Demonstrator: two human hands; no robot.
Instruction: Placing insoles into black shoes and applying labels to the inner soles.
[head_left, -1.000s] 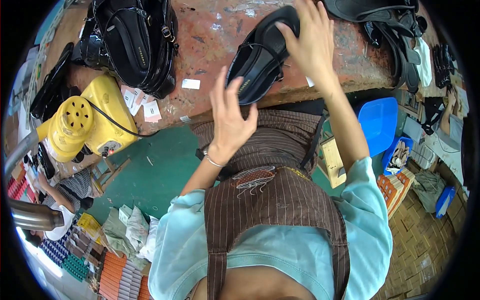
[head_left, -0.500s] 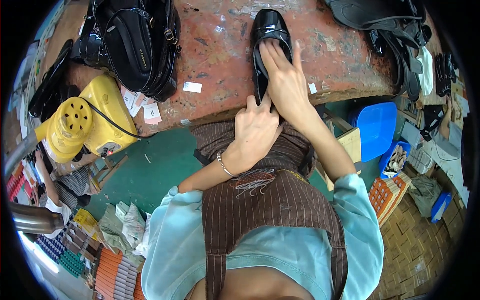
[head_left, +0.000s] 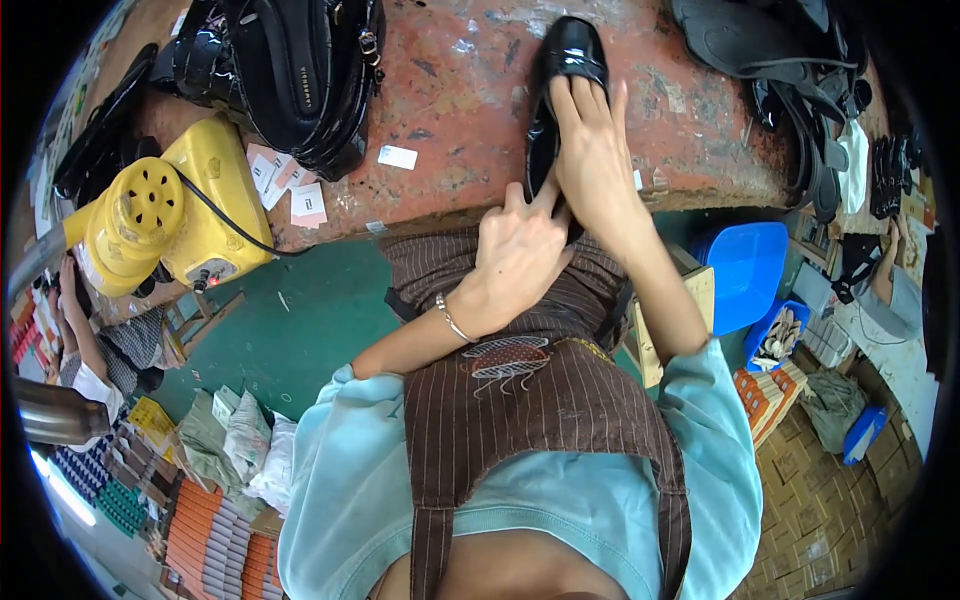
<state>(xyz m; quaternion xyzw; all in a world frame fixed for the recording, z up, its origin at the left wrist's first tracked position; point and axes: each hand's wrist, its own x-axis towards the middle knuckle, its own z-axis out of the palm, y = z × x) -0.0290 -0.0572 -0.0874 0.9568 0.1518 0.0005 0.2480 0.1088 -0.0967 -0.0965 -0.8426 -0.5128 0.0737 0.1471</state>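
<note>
Right hand point(head_left: 592, 160) is lying flat along the top of a glossy black shoe point(head_left: 560, 75), its fingers stretched out side by side and pressing on the upper, with the toe of the shoe showing beyond the fingertips. Left hand point(head_left: 518, 255) is sitting just below it, loosely curled, with two fingers reaching up to touch the heel end of the shoe where it is overhanging the near edge of the desk.

Going from big to small: the worn reddish desk point(head_left: 470, 130) is running across the top of the view and is carrying everything else. A shiny black handbag point(head_left: 290, 70) is lying on its left part, well apart from the shoe. A yellow machine point(head_left: 165, 225) with a perforated round face is sitting at the desk's left end, a black cable running from it along the desk edge. Dark sandals point(head_left: 760, 50) are piling up at the right end of the desk. A blue plastic stool point(head_left: 745, 270) is standing below the desk, to the right of the person's arm. Small white paper tags point(head_left: 290, 195) are lying scattered between the yellow machine and the handbag. A thin silver bracelet point(head_left: 452, 320) is circling the left wrist.
</note>
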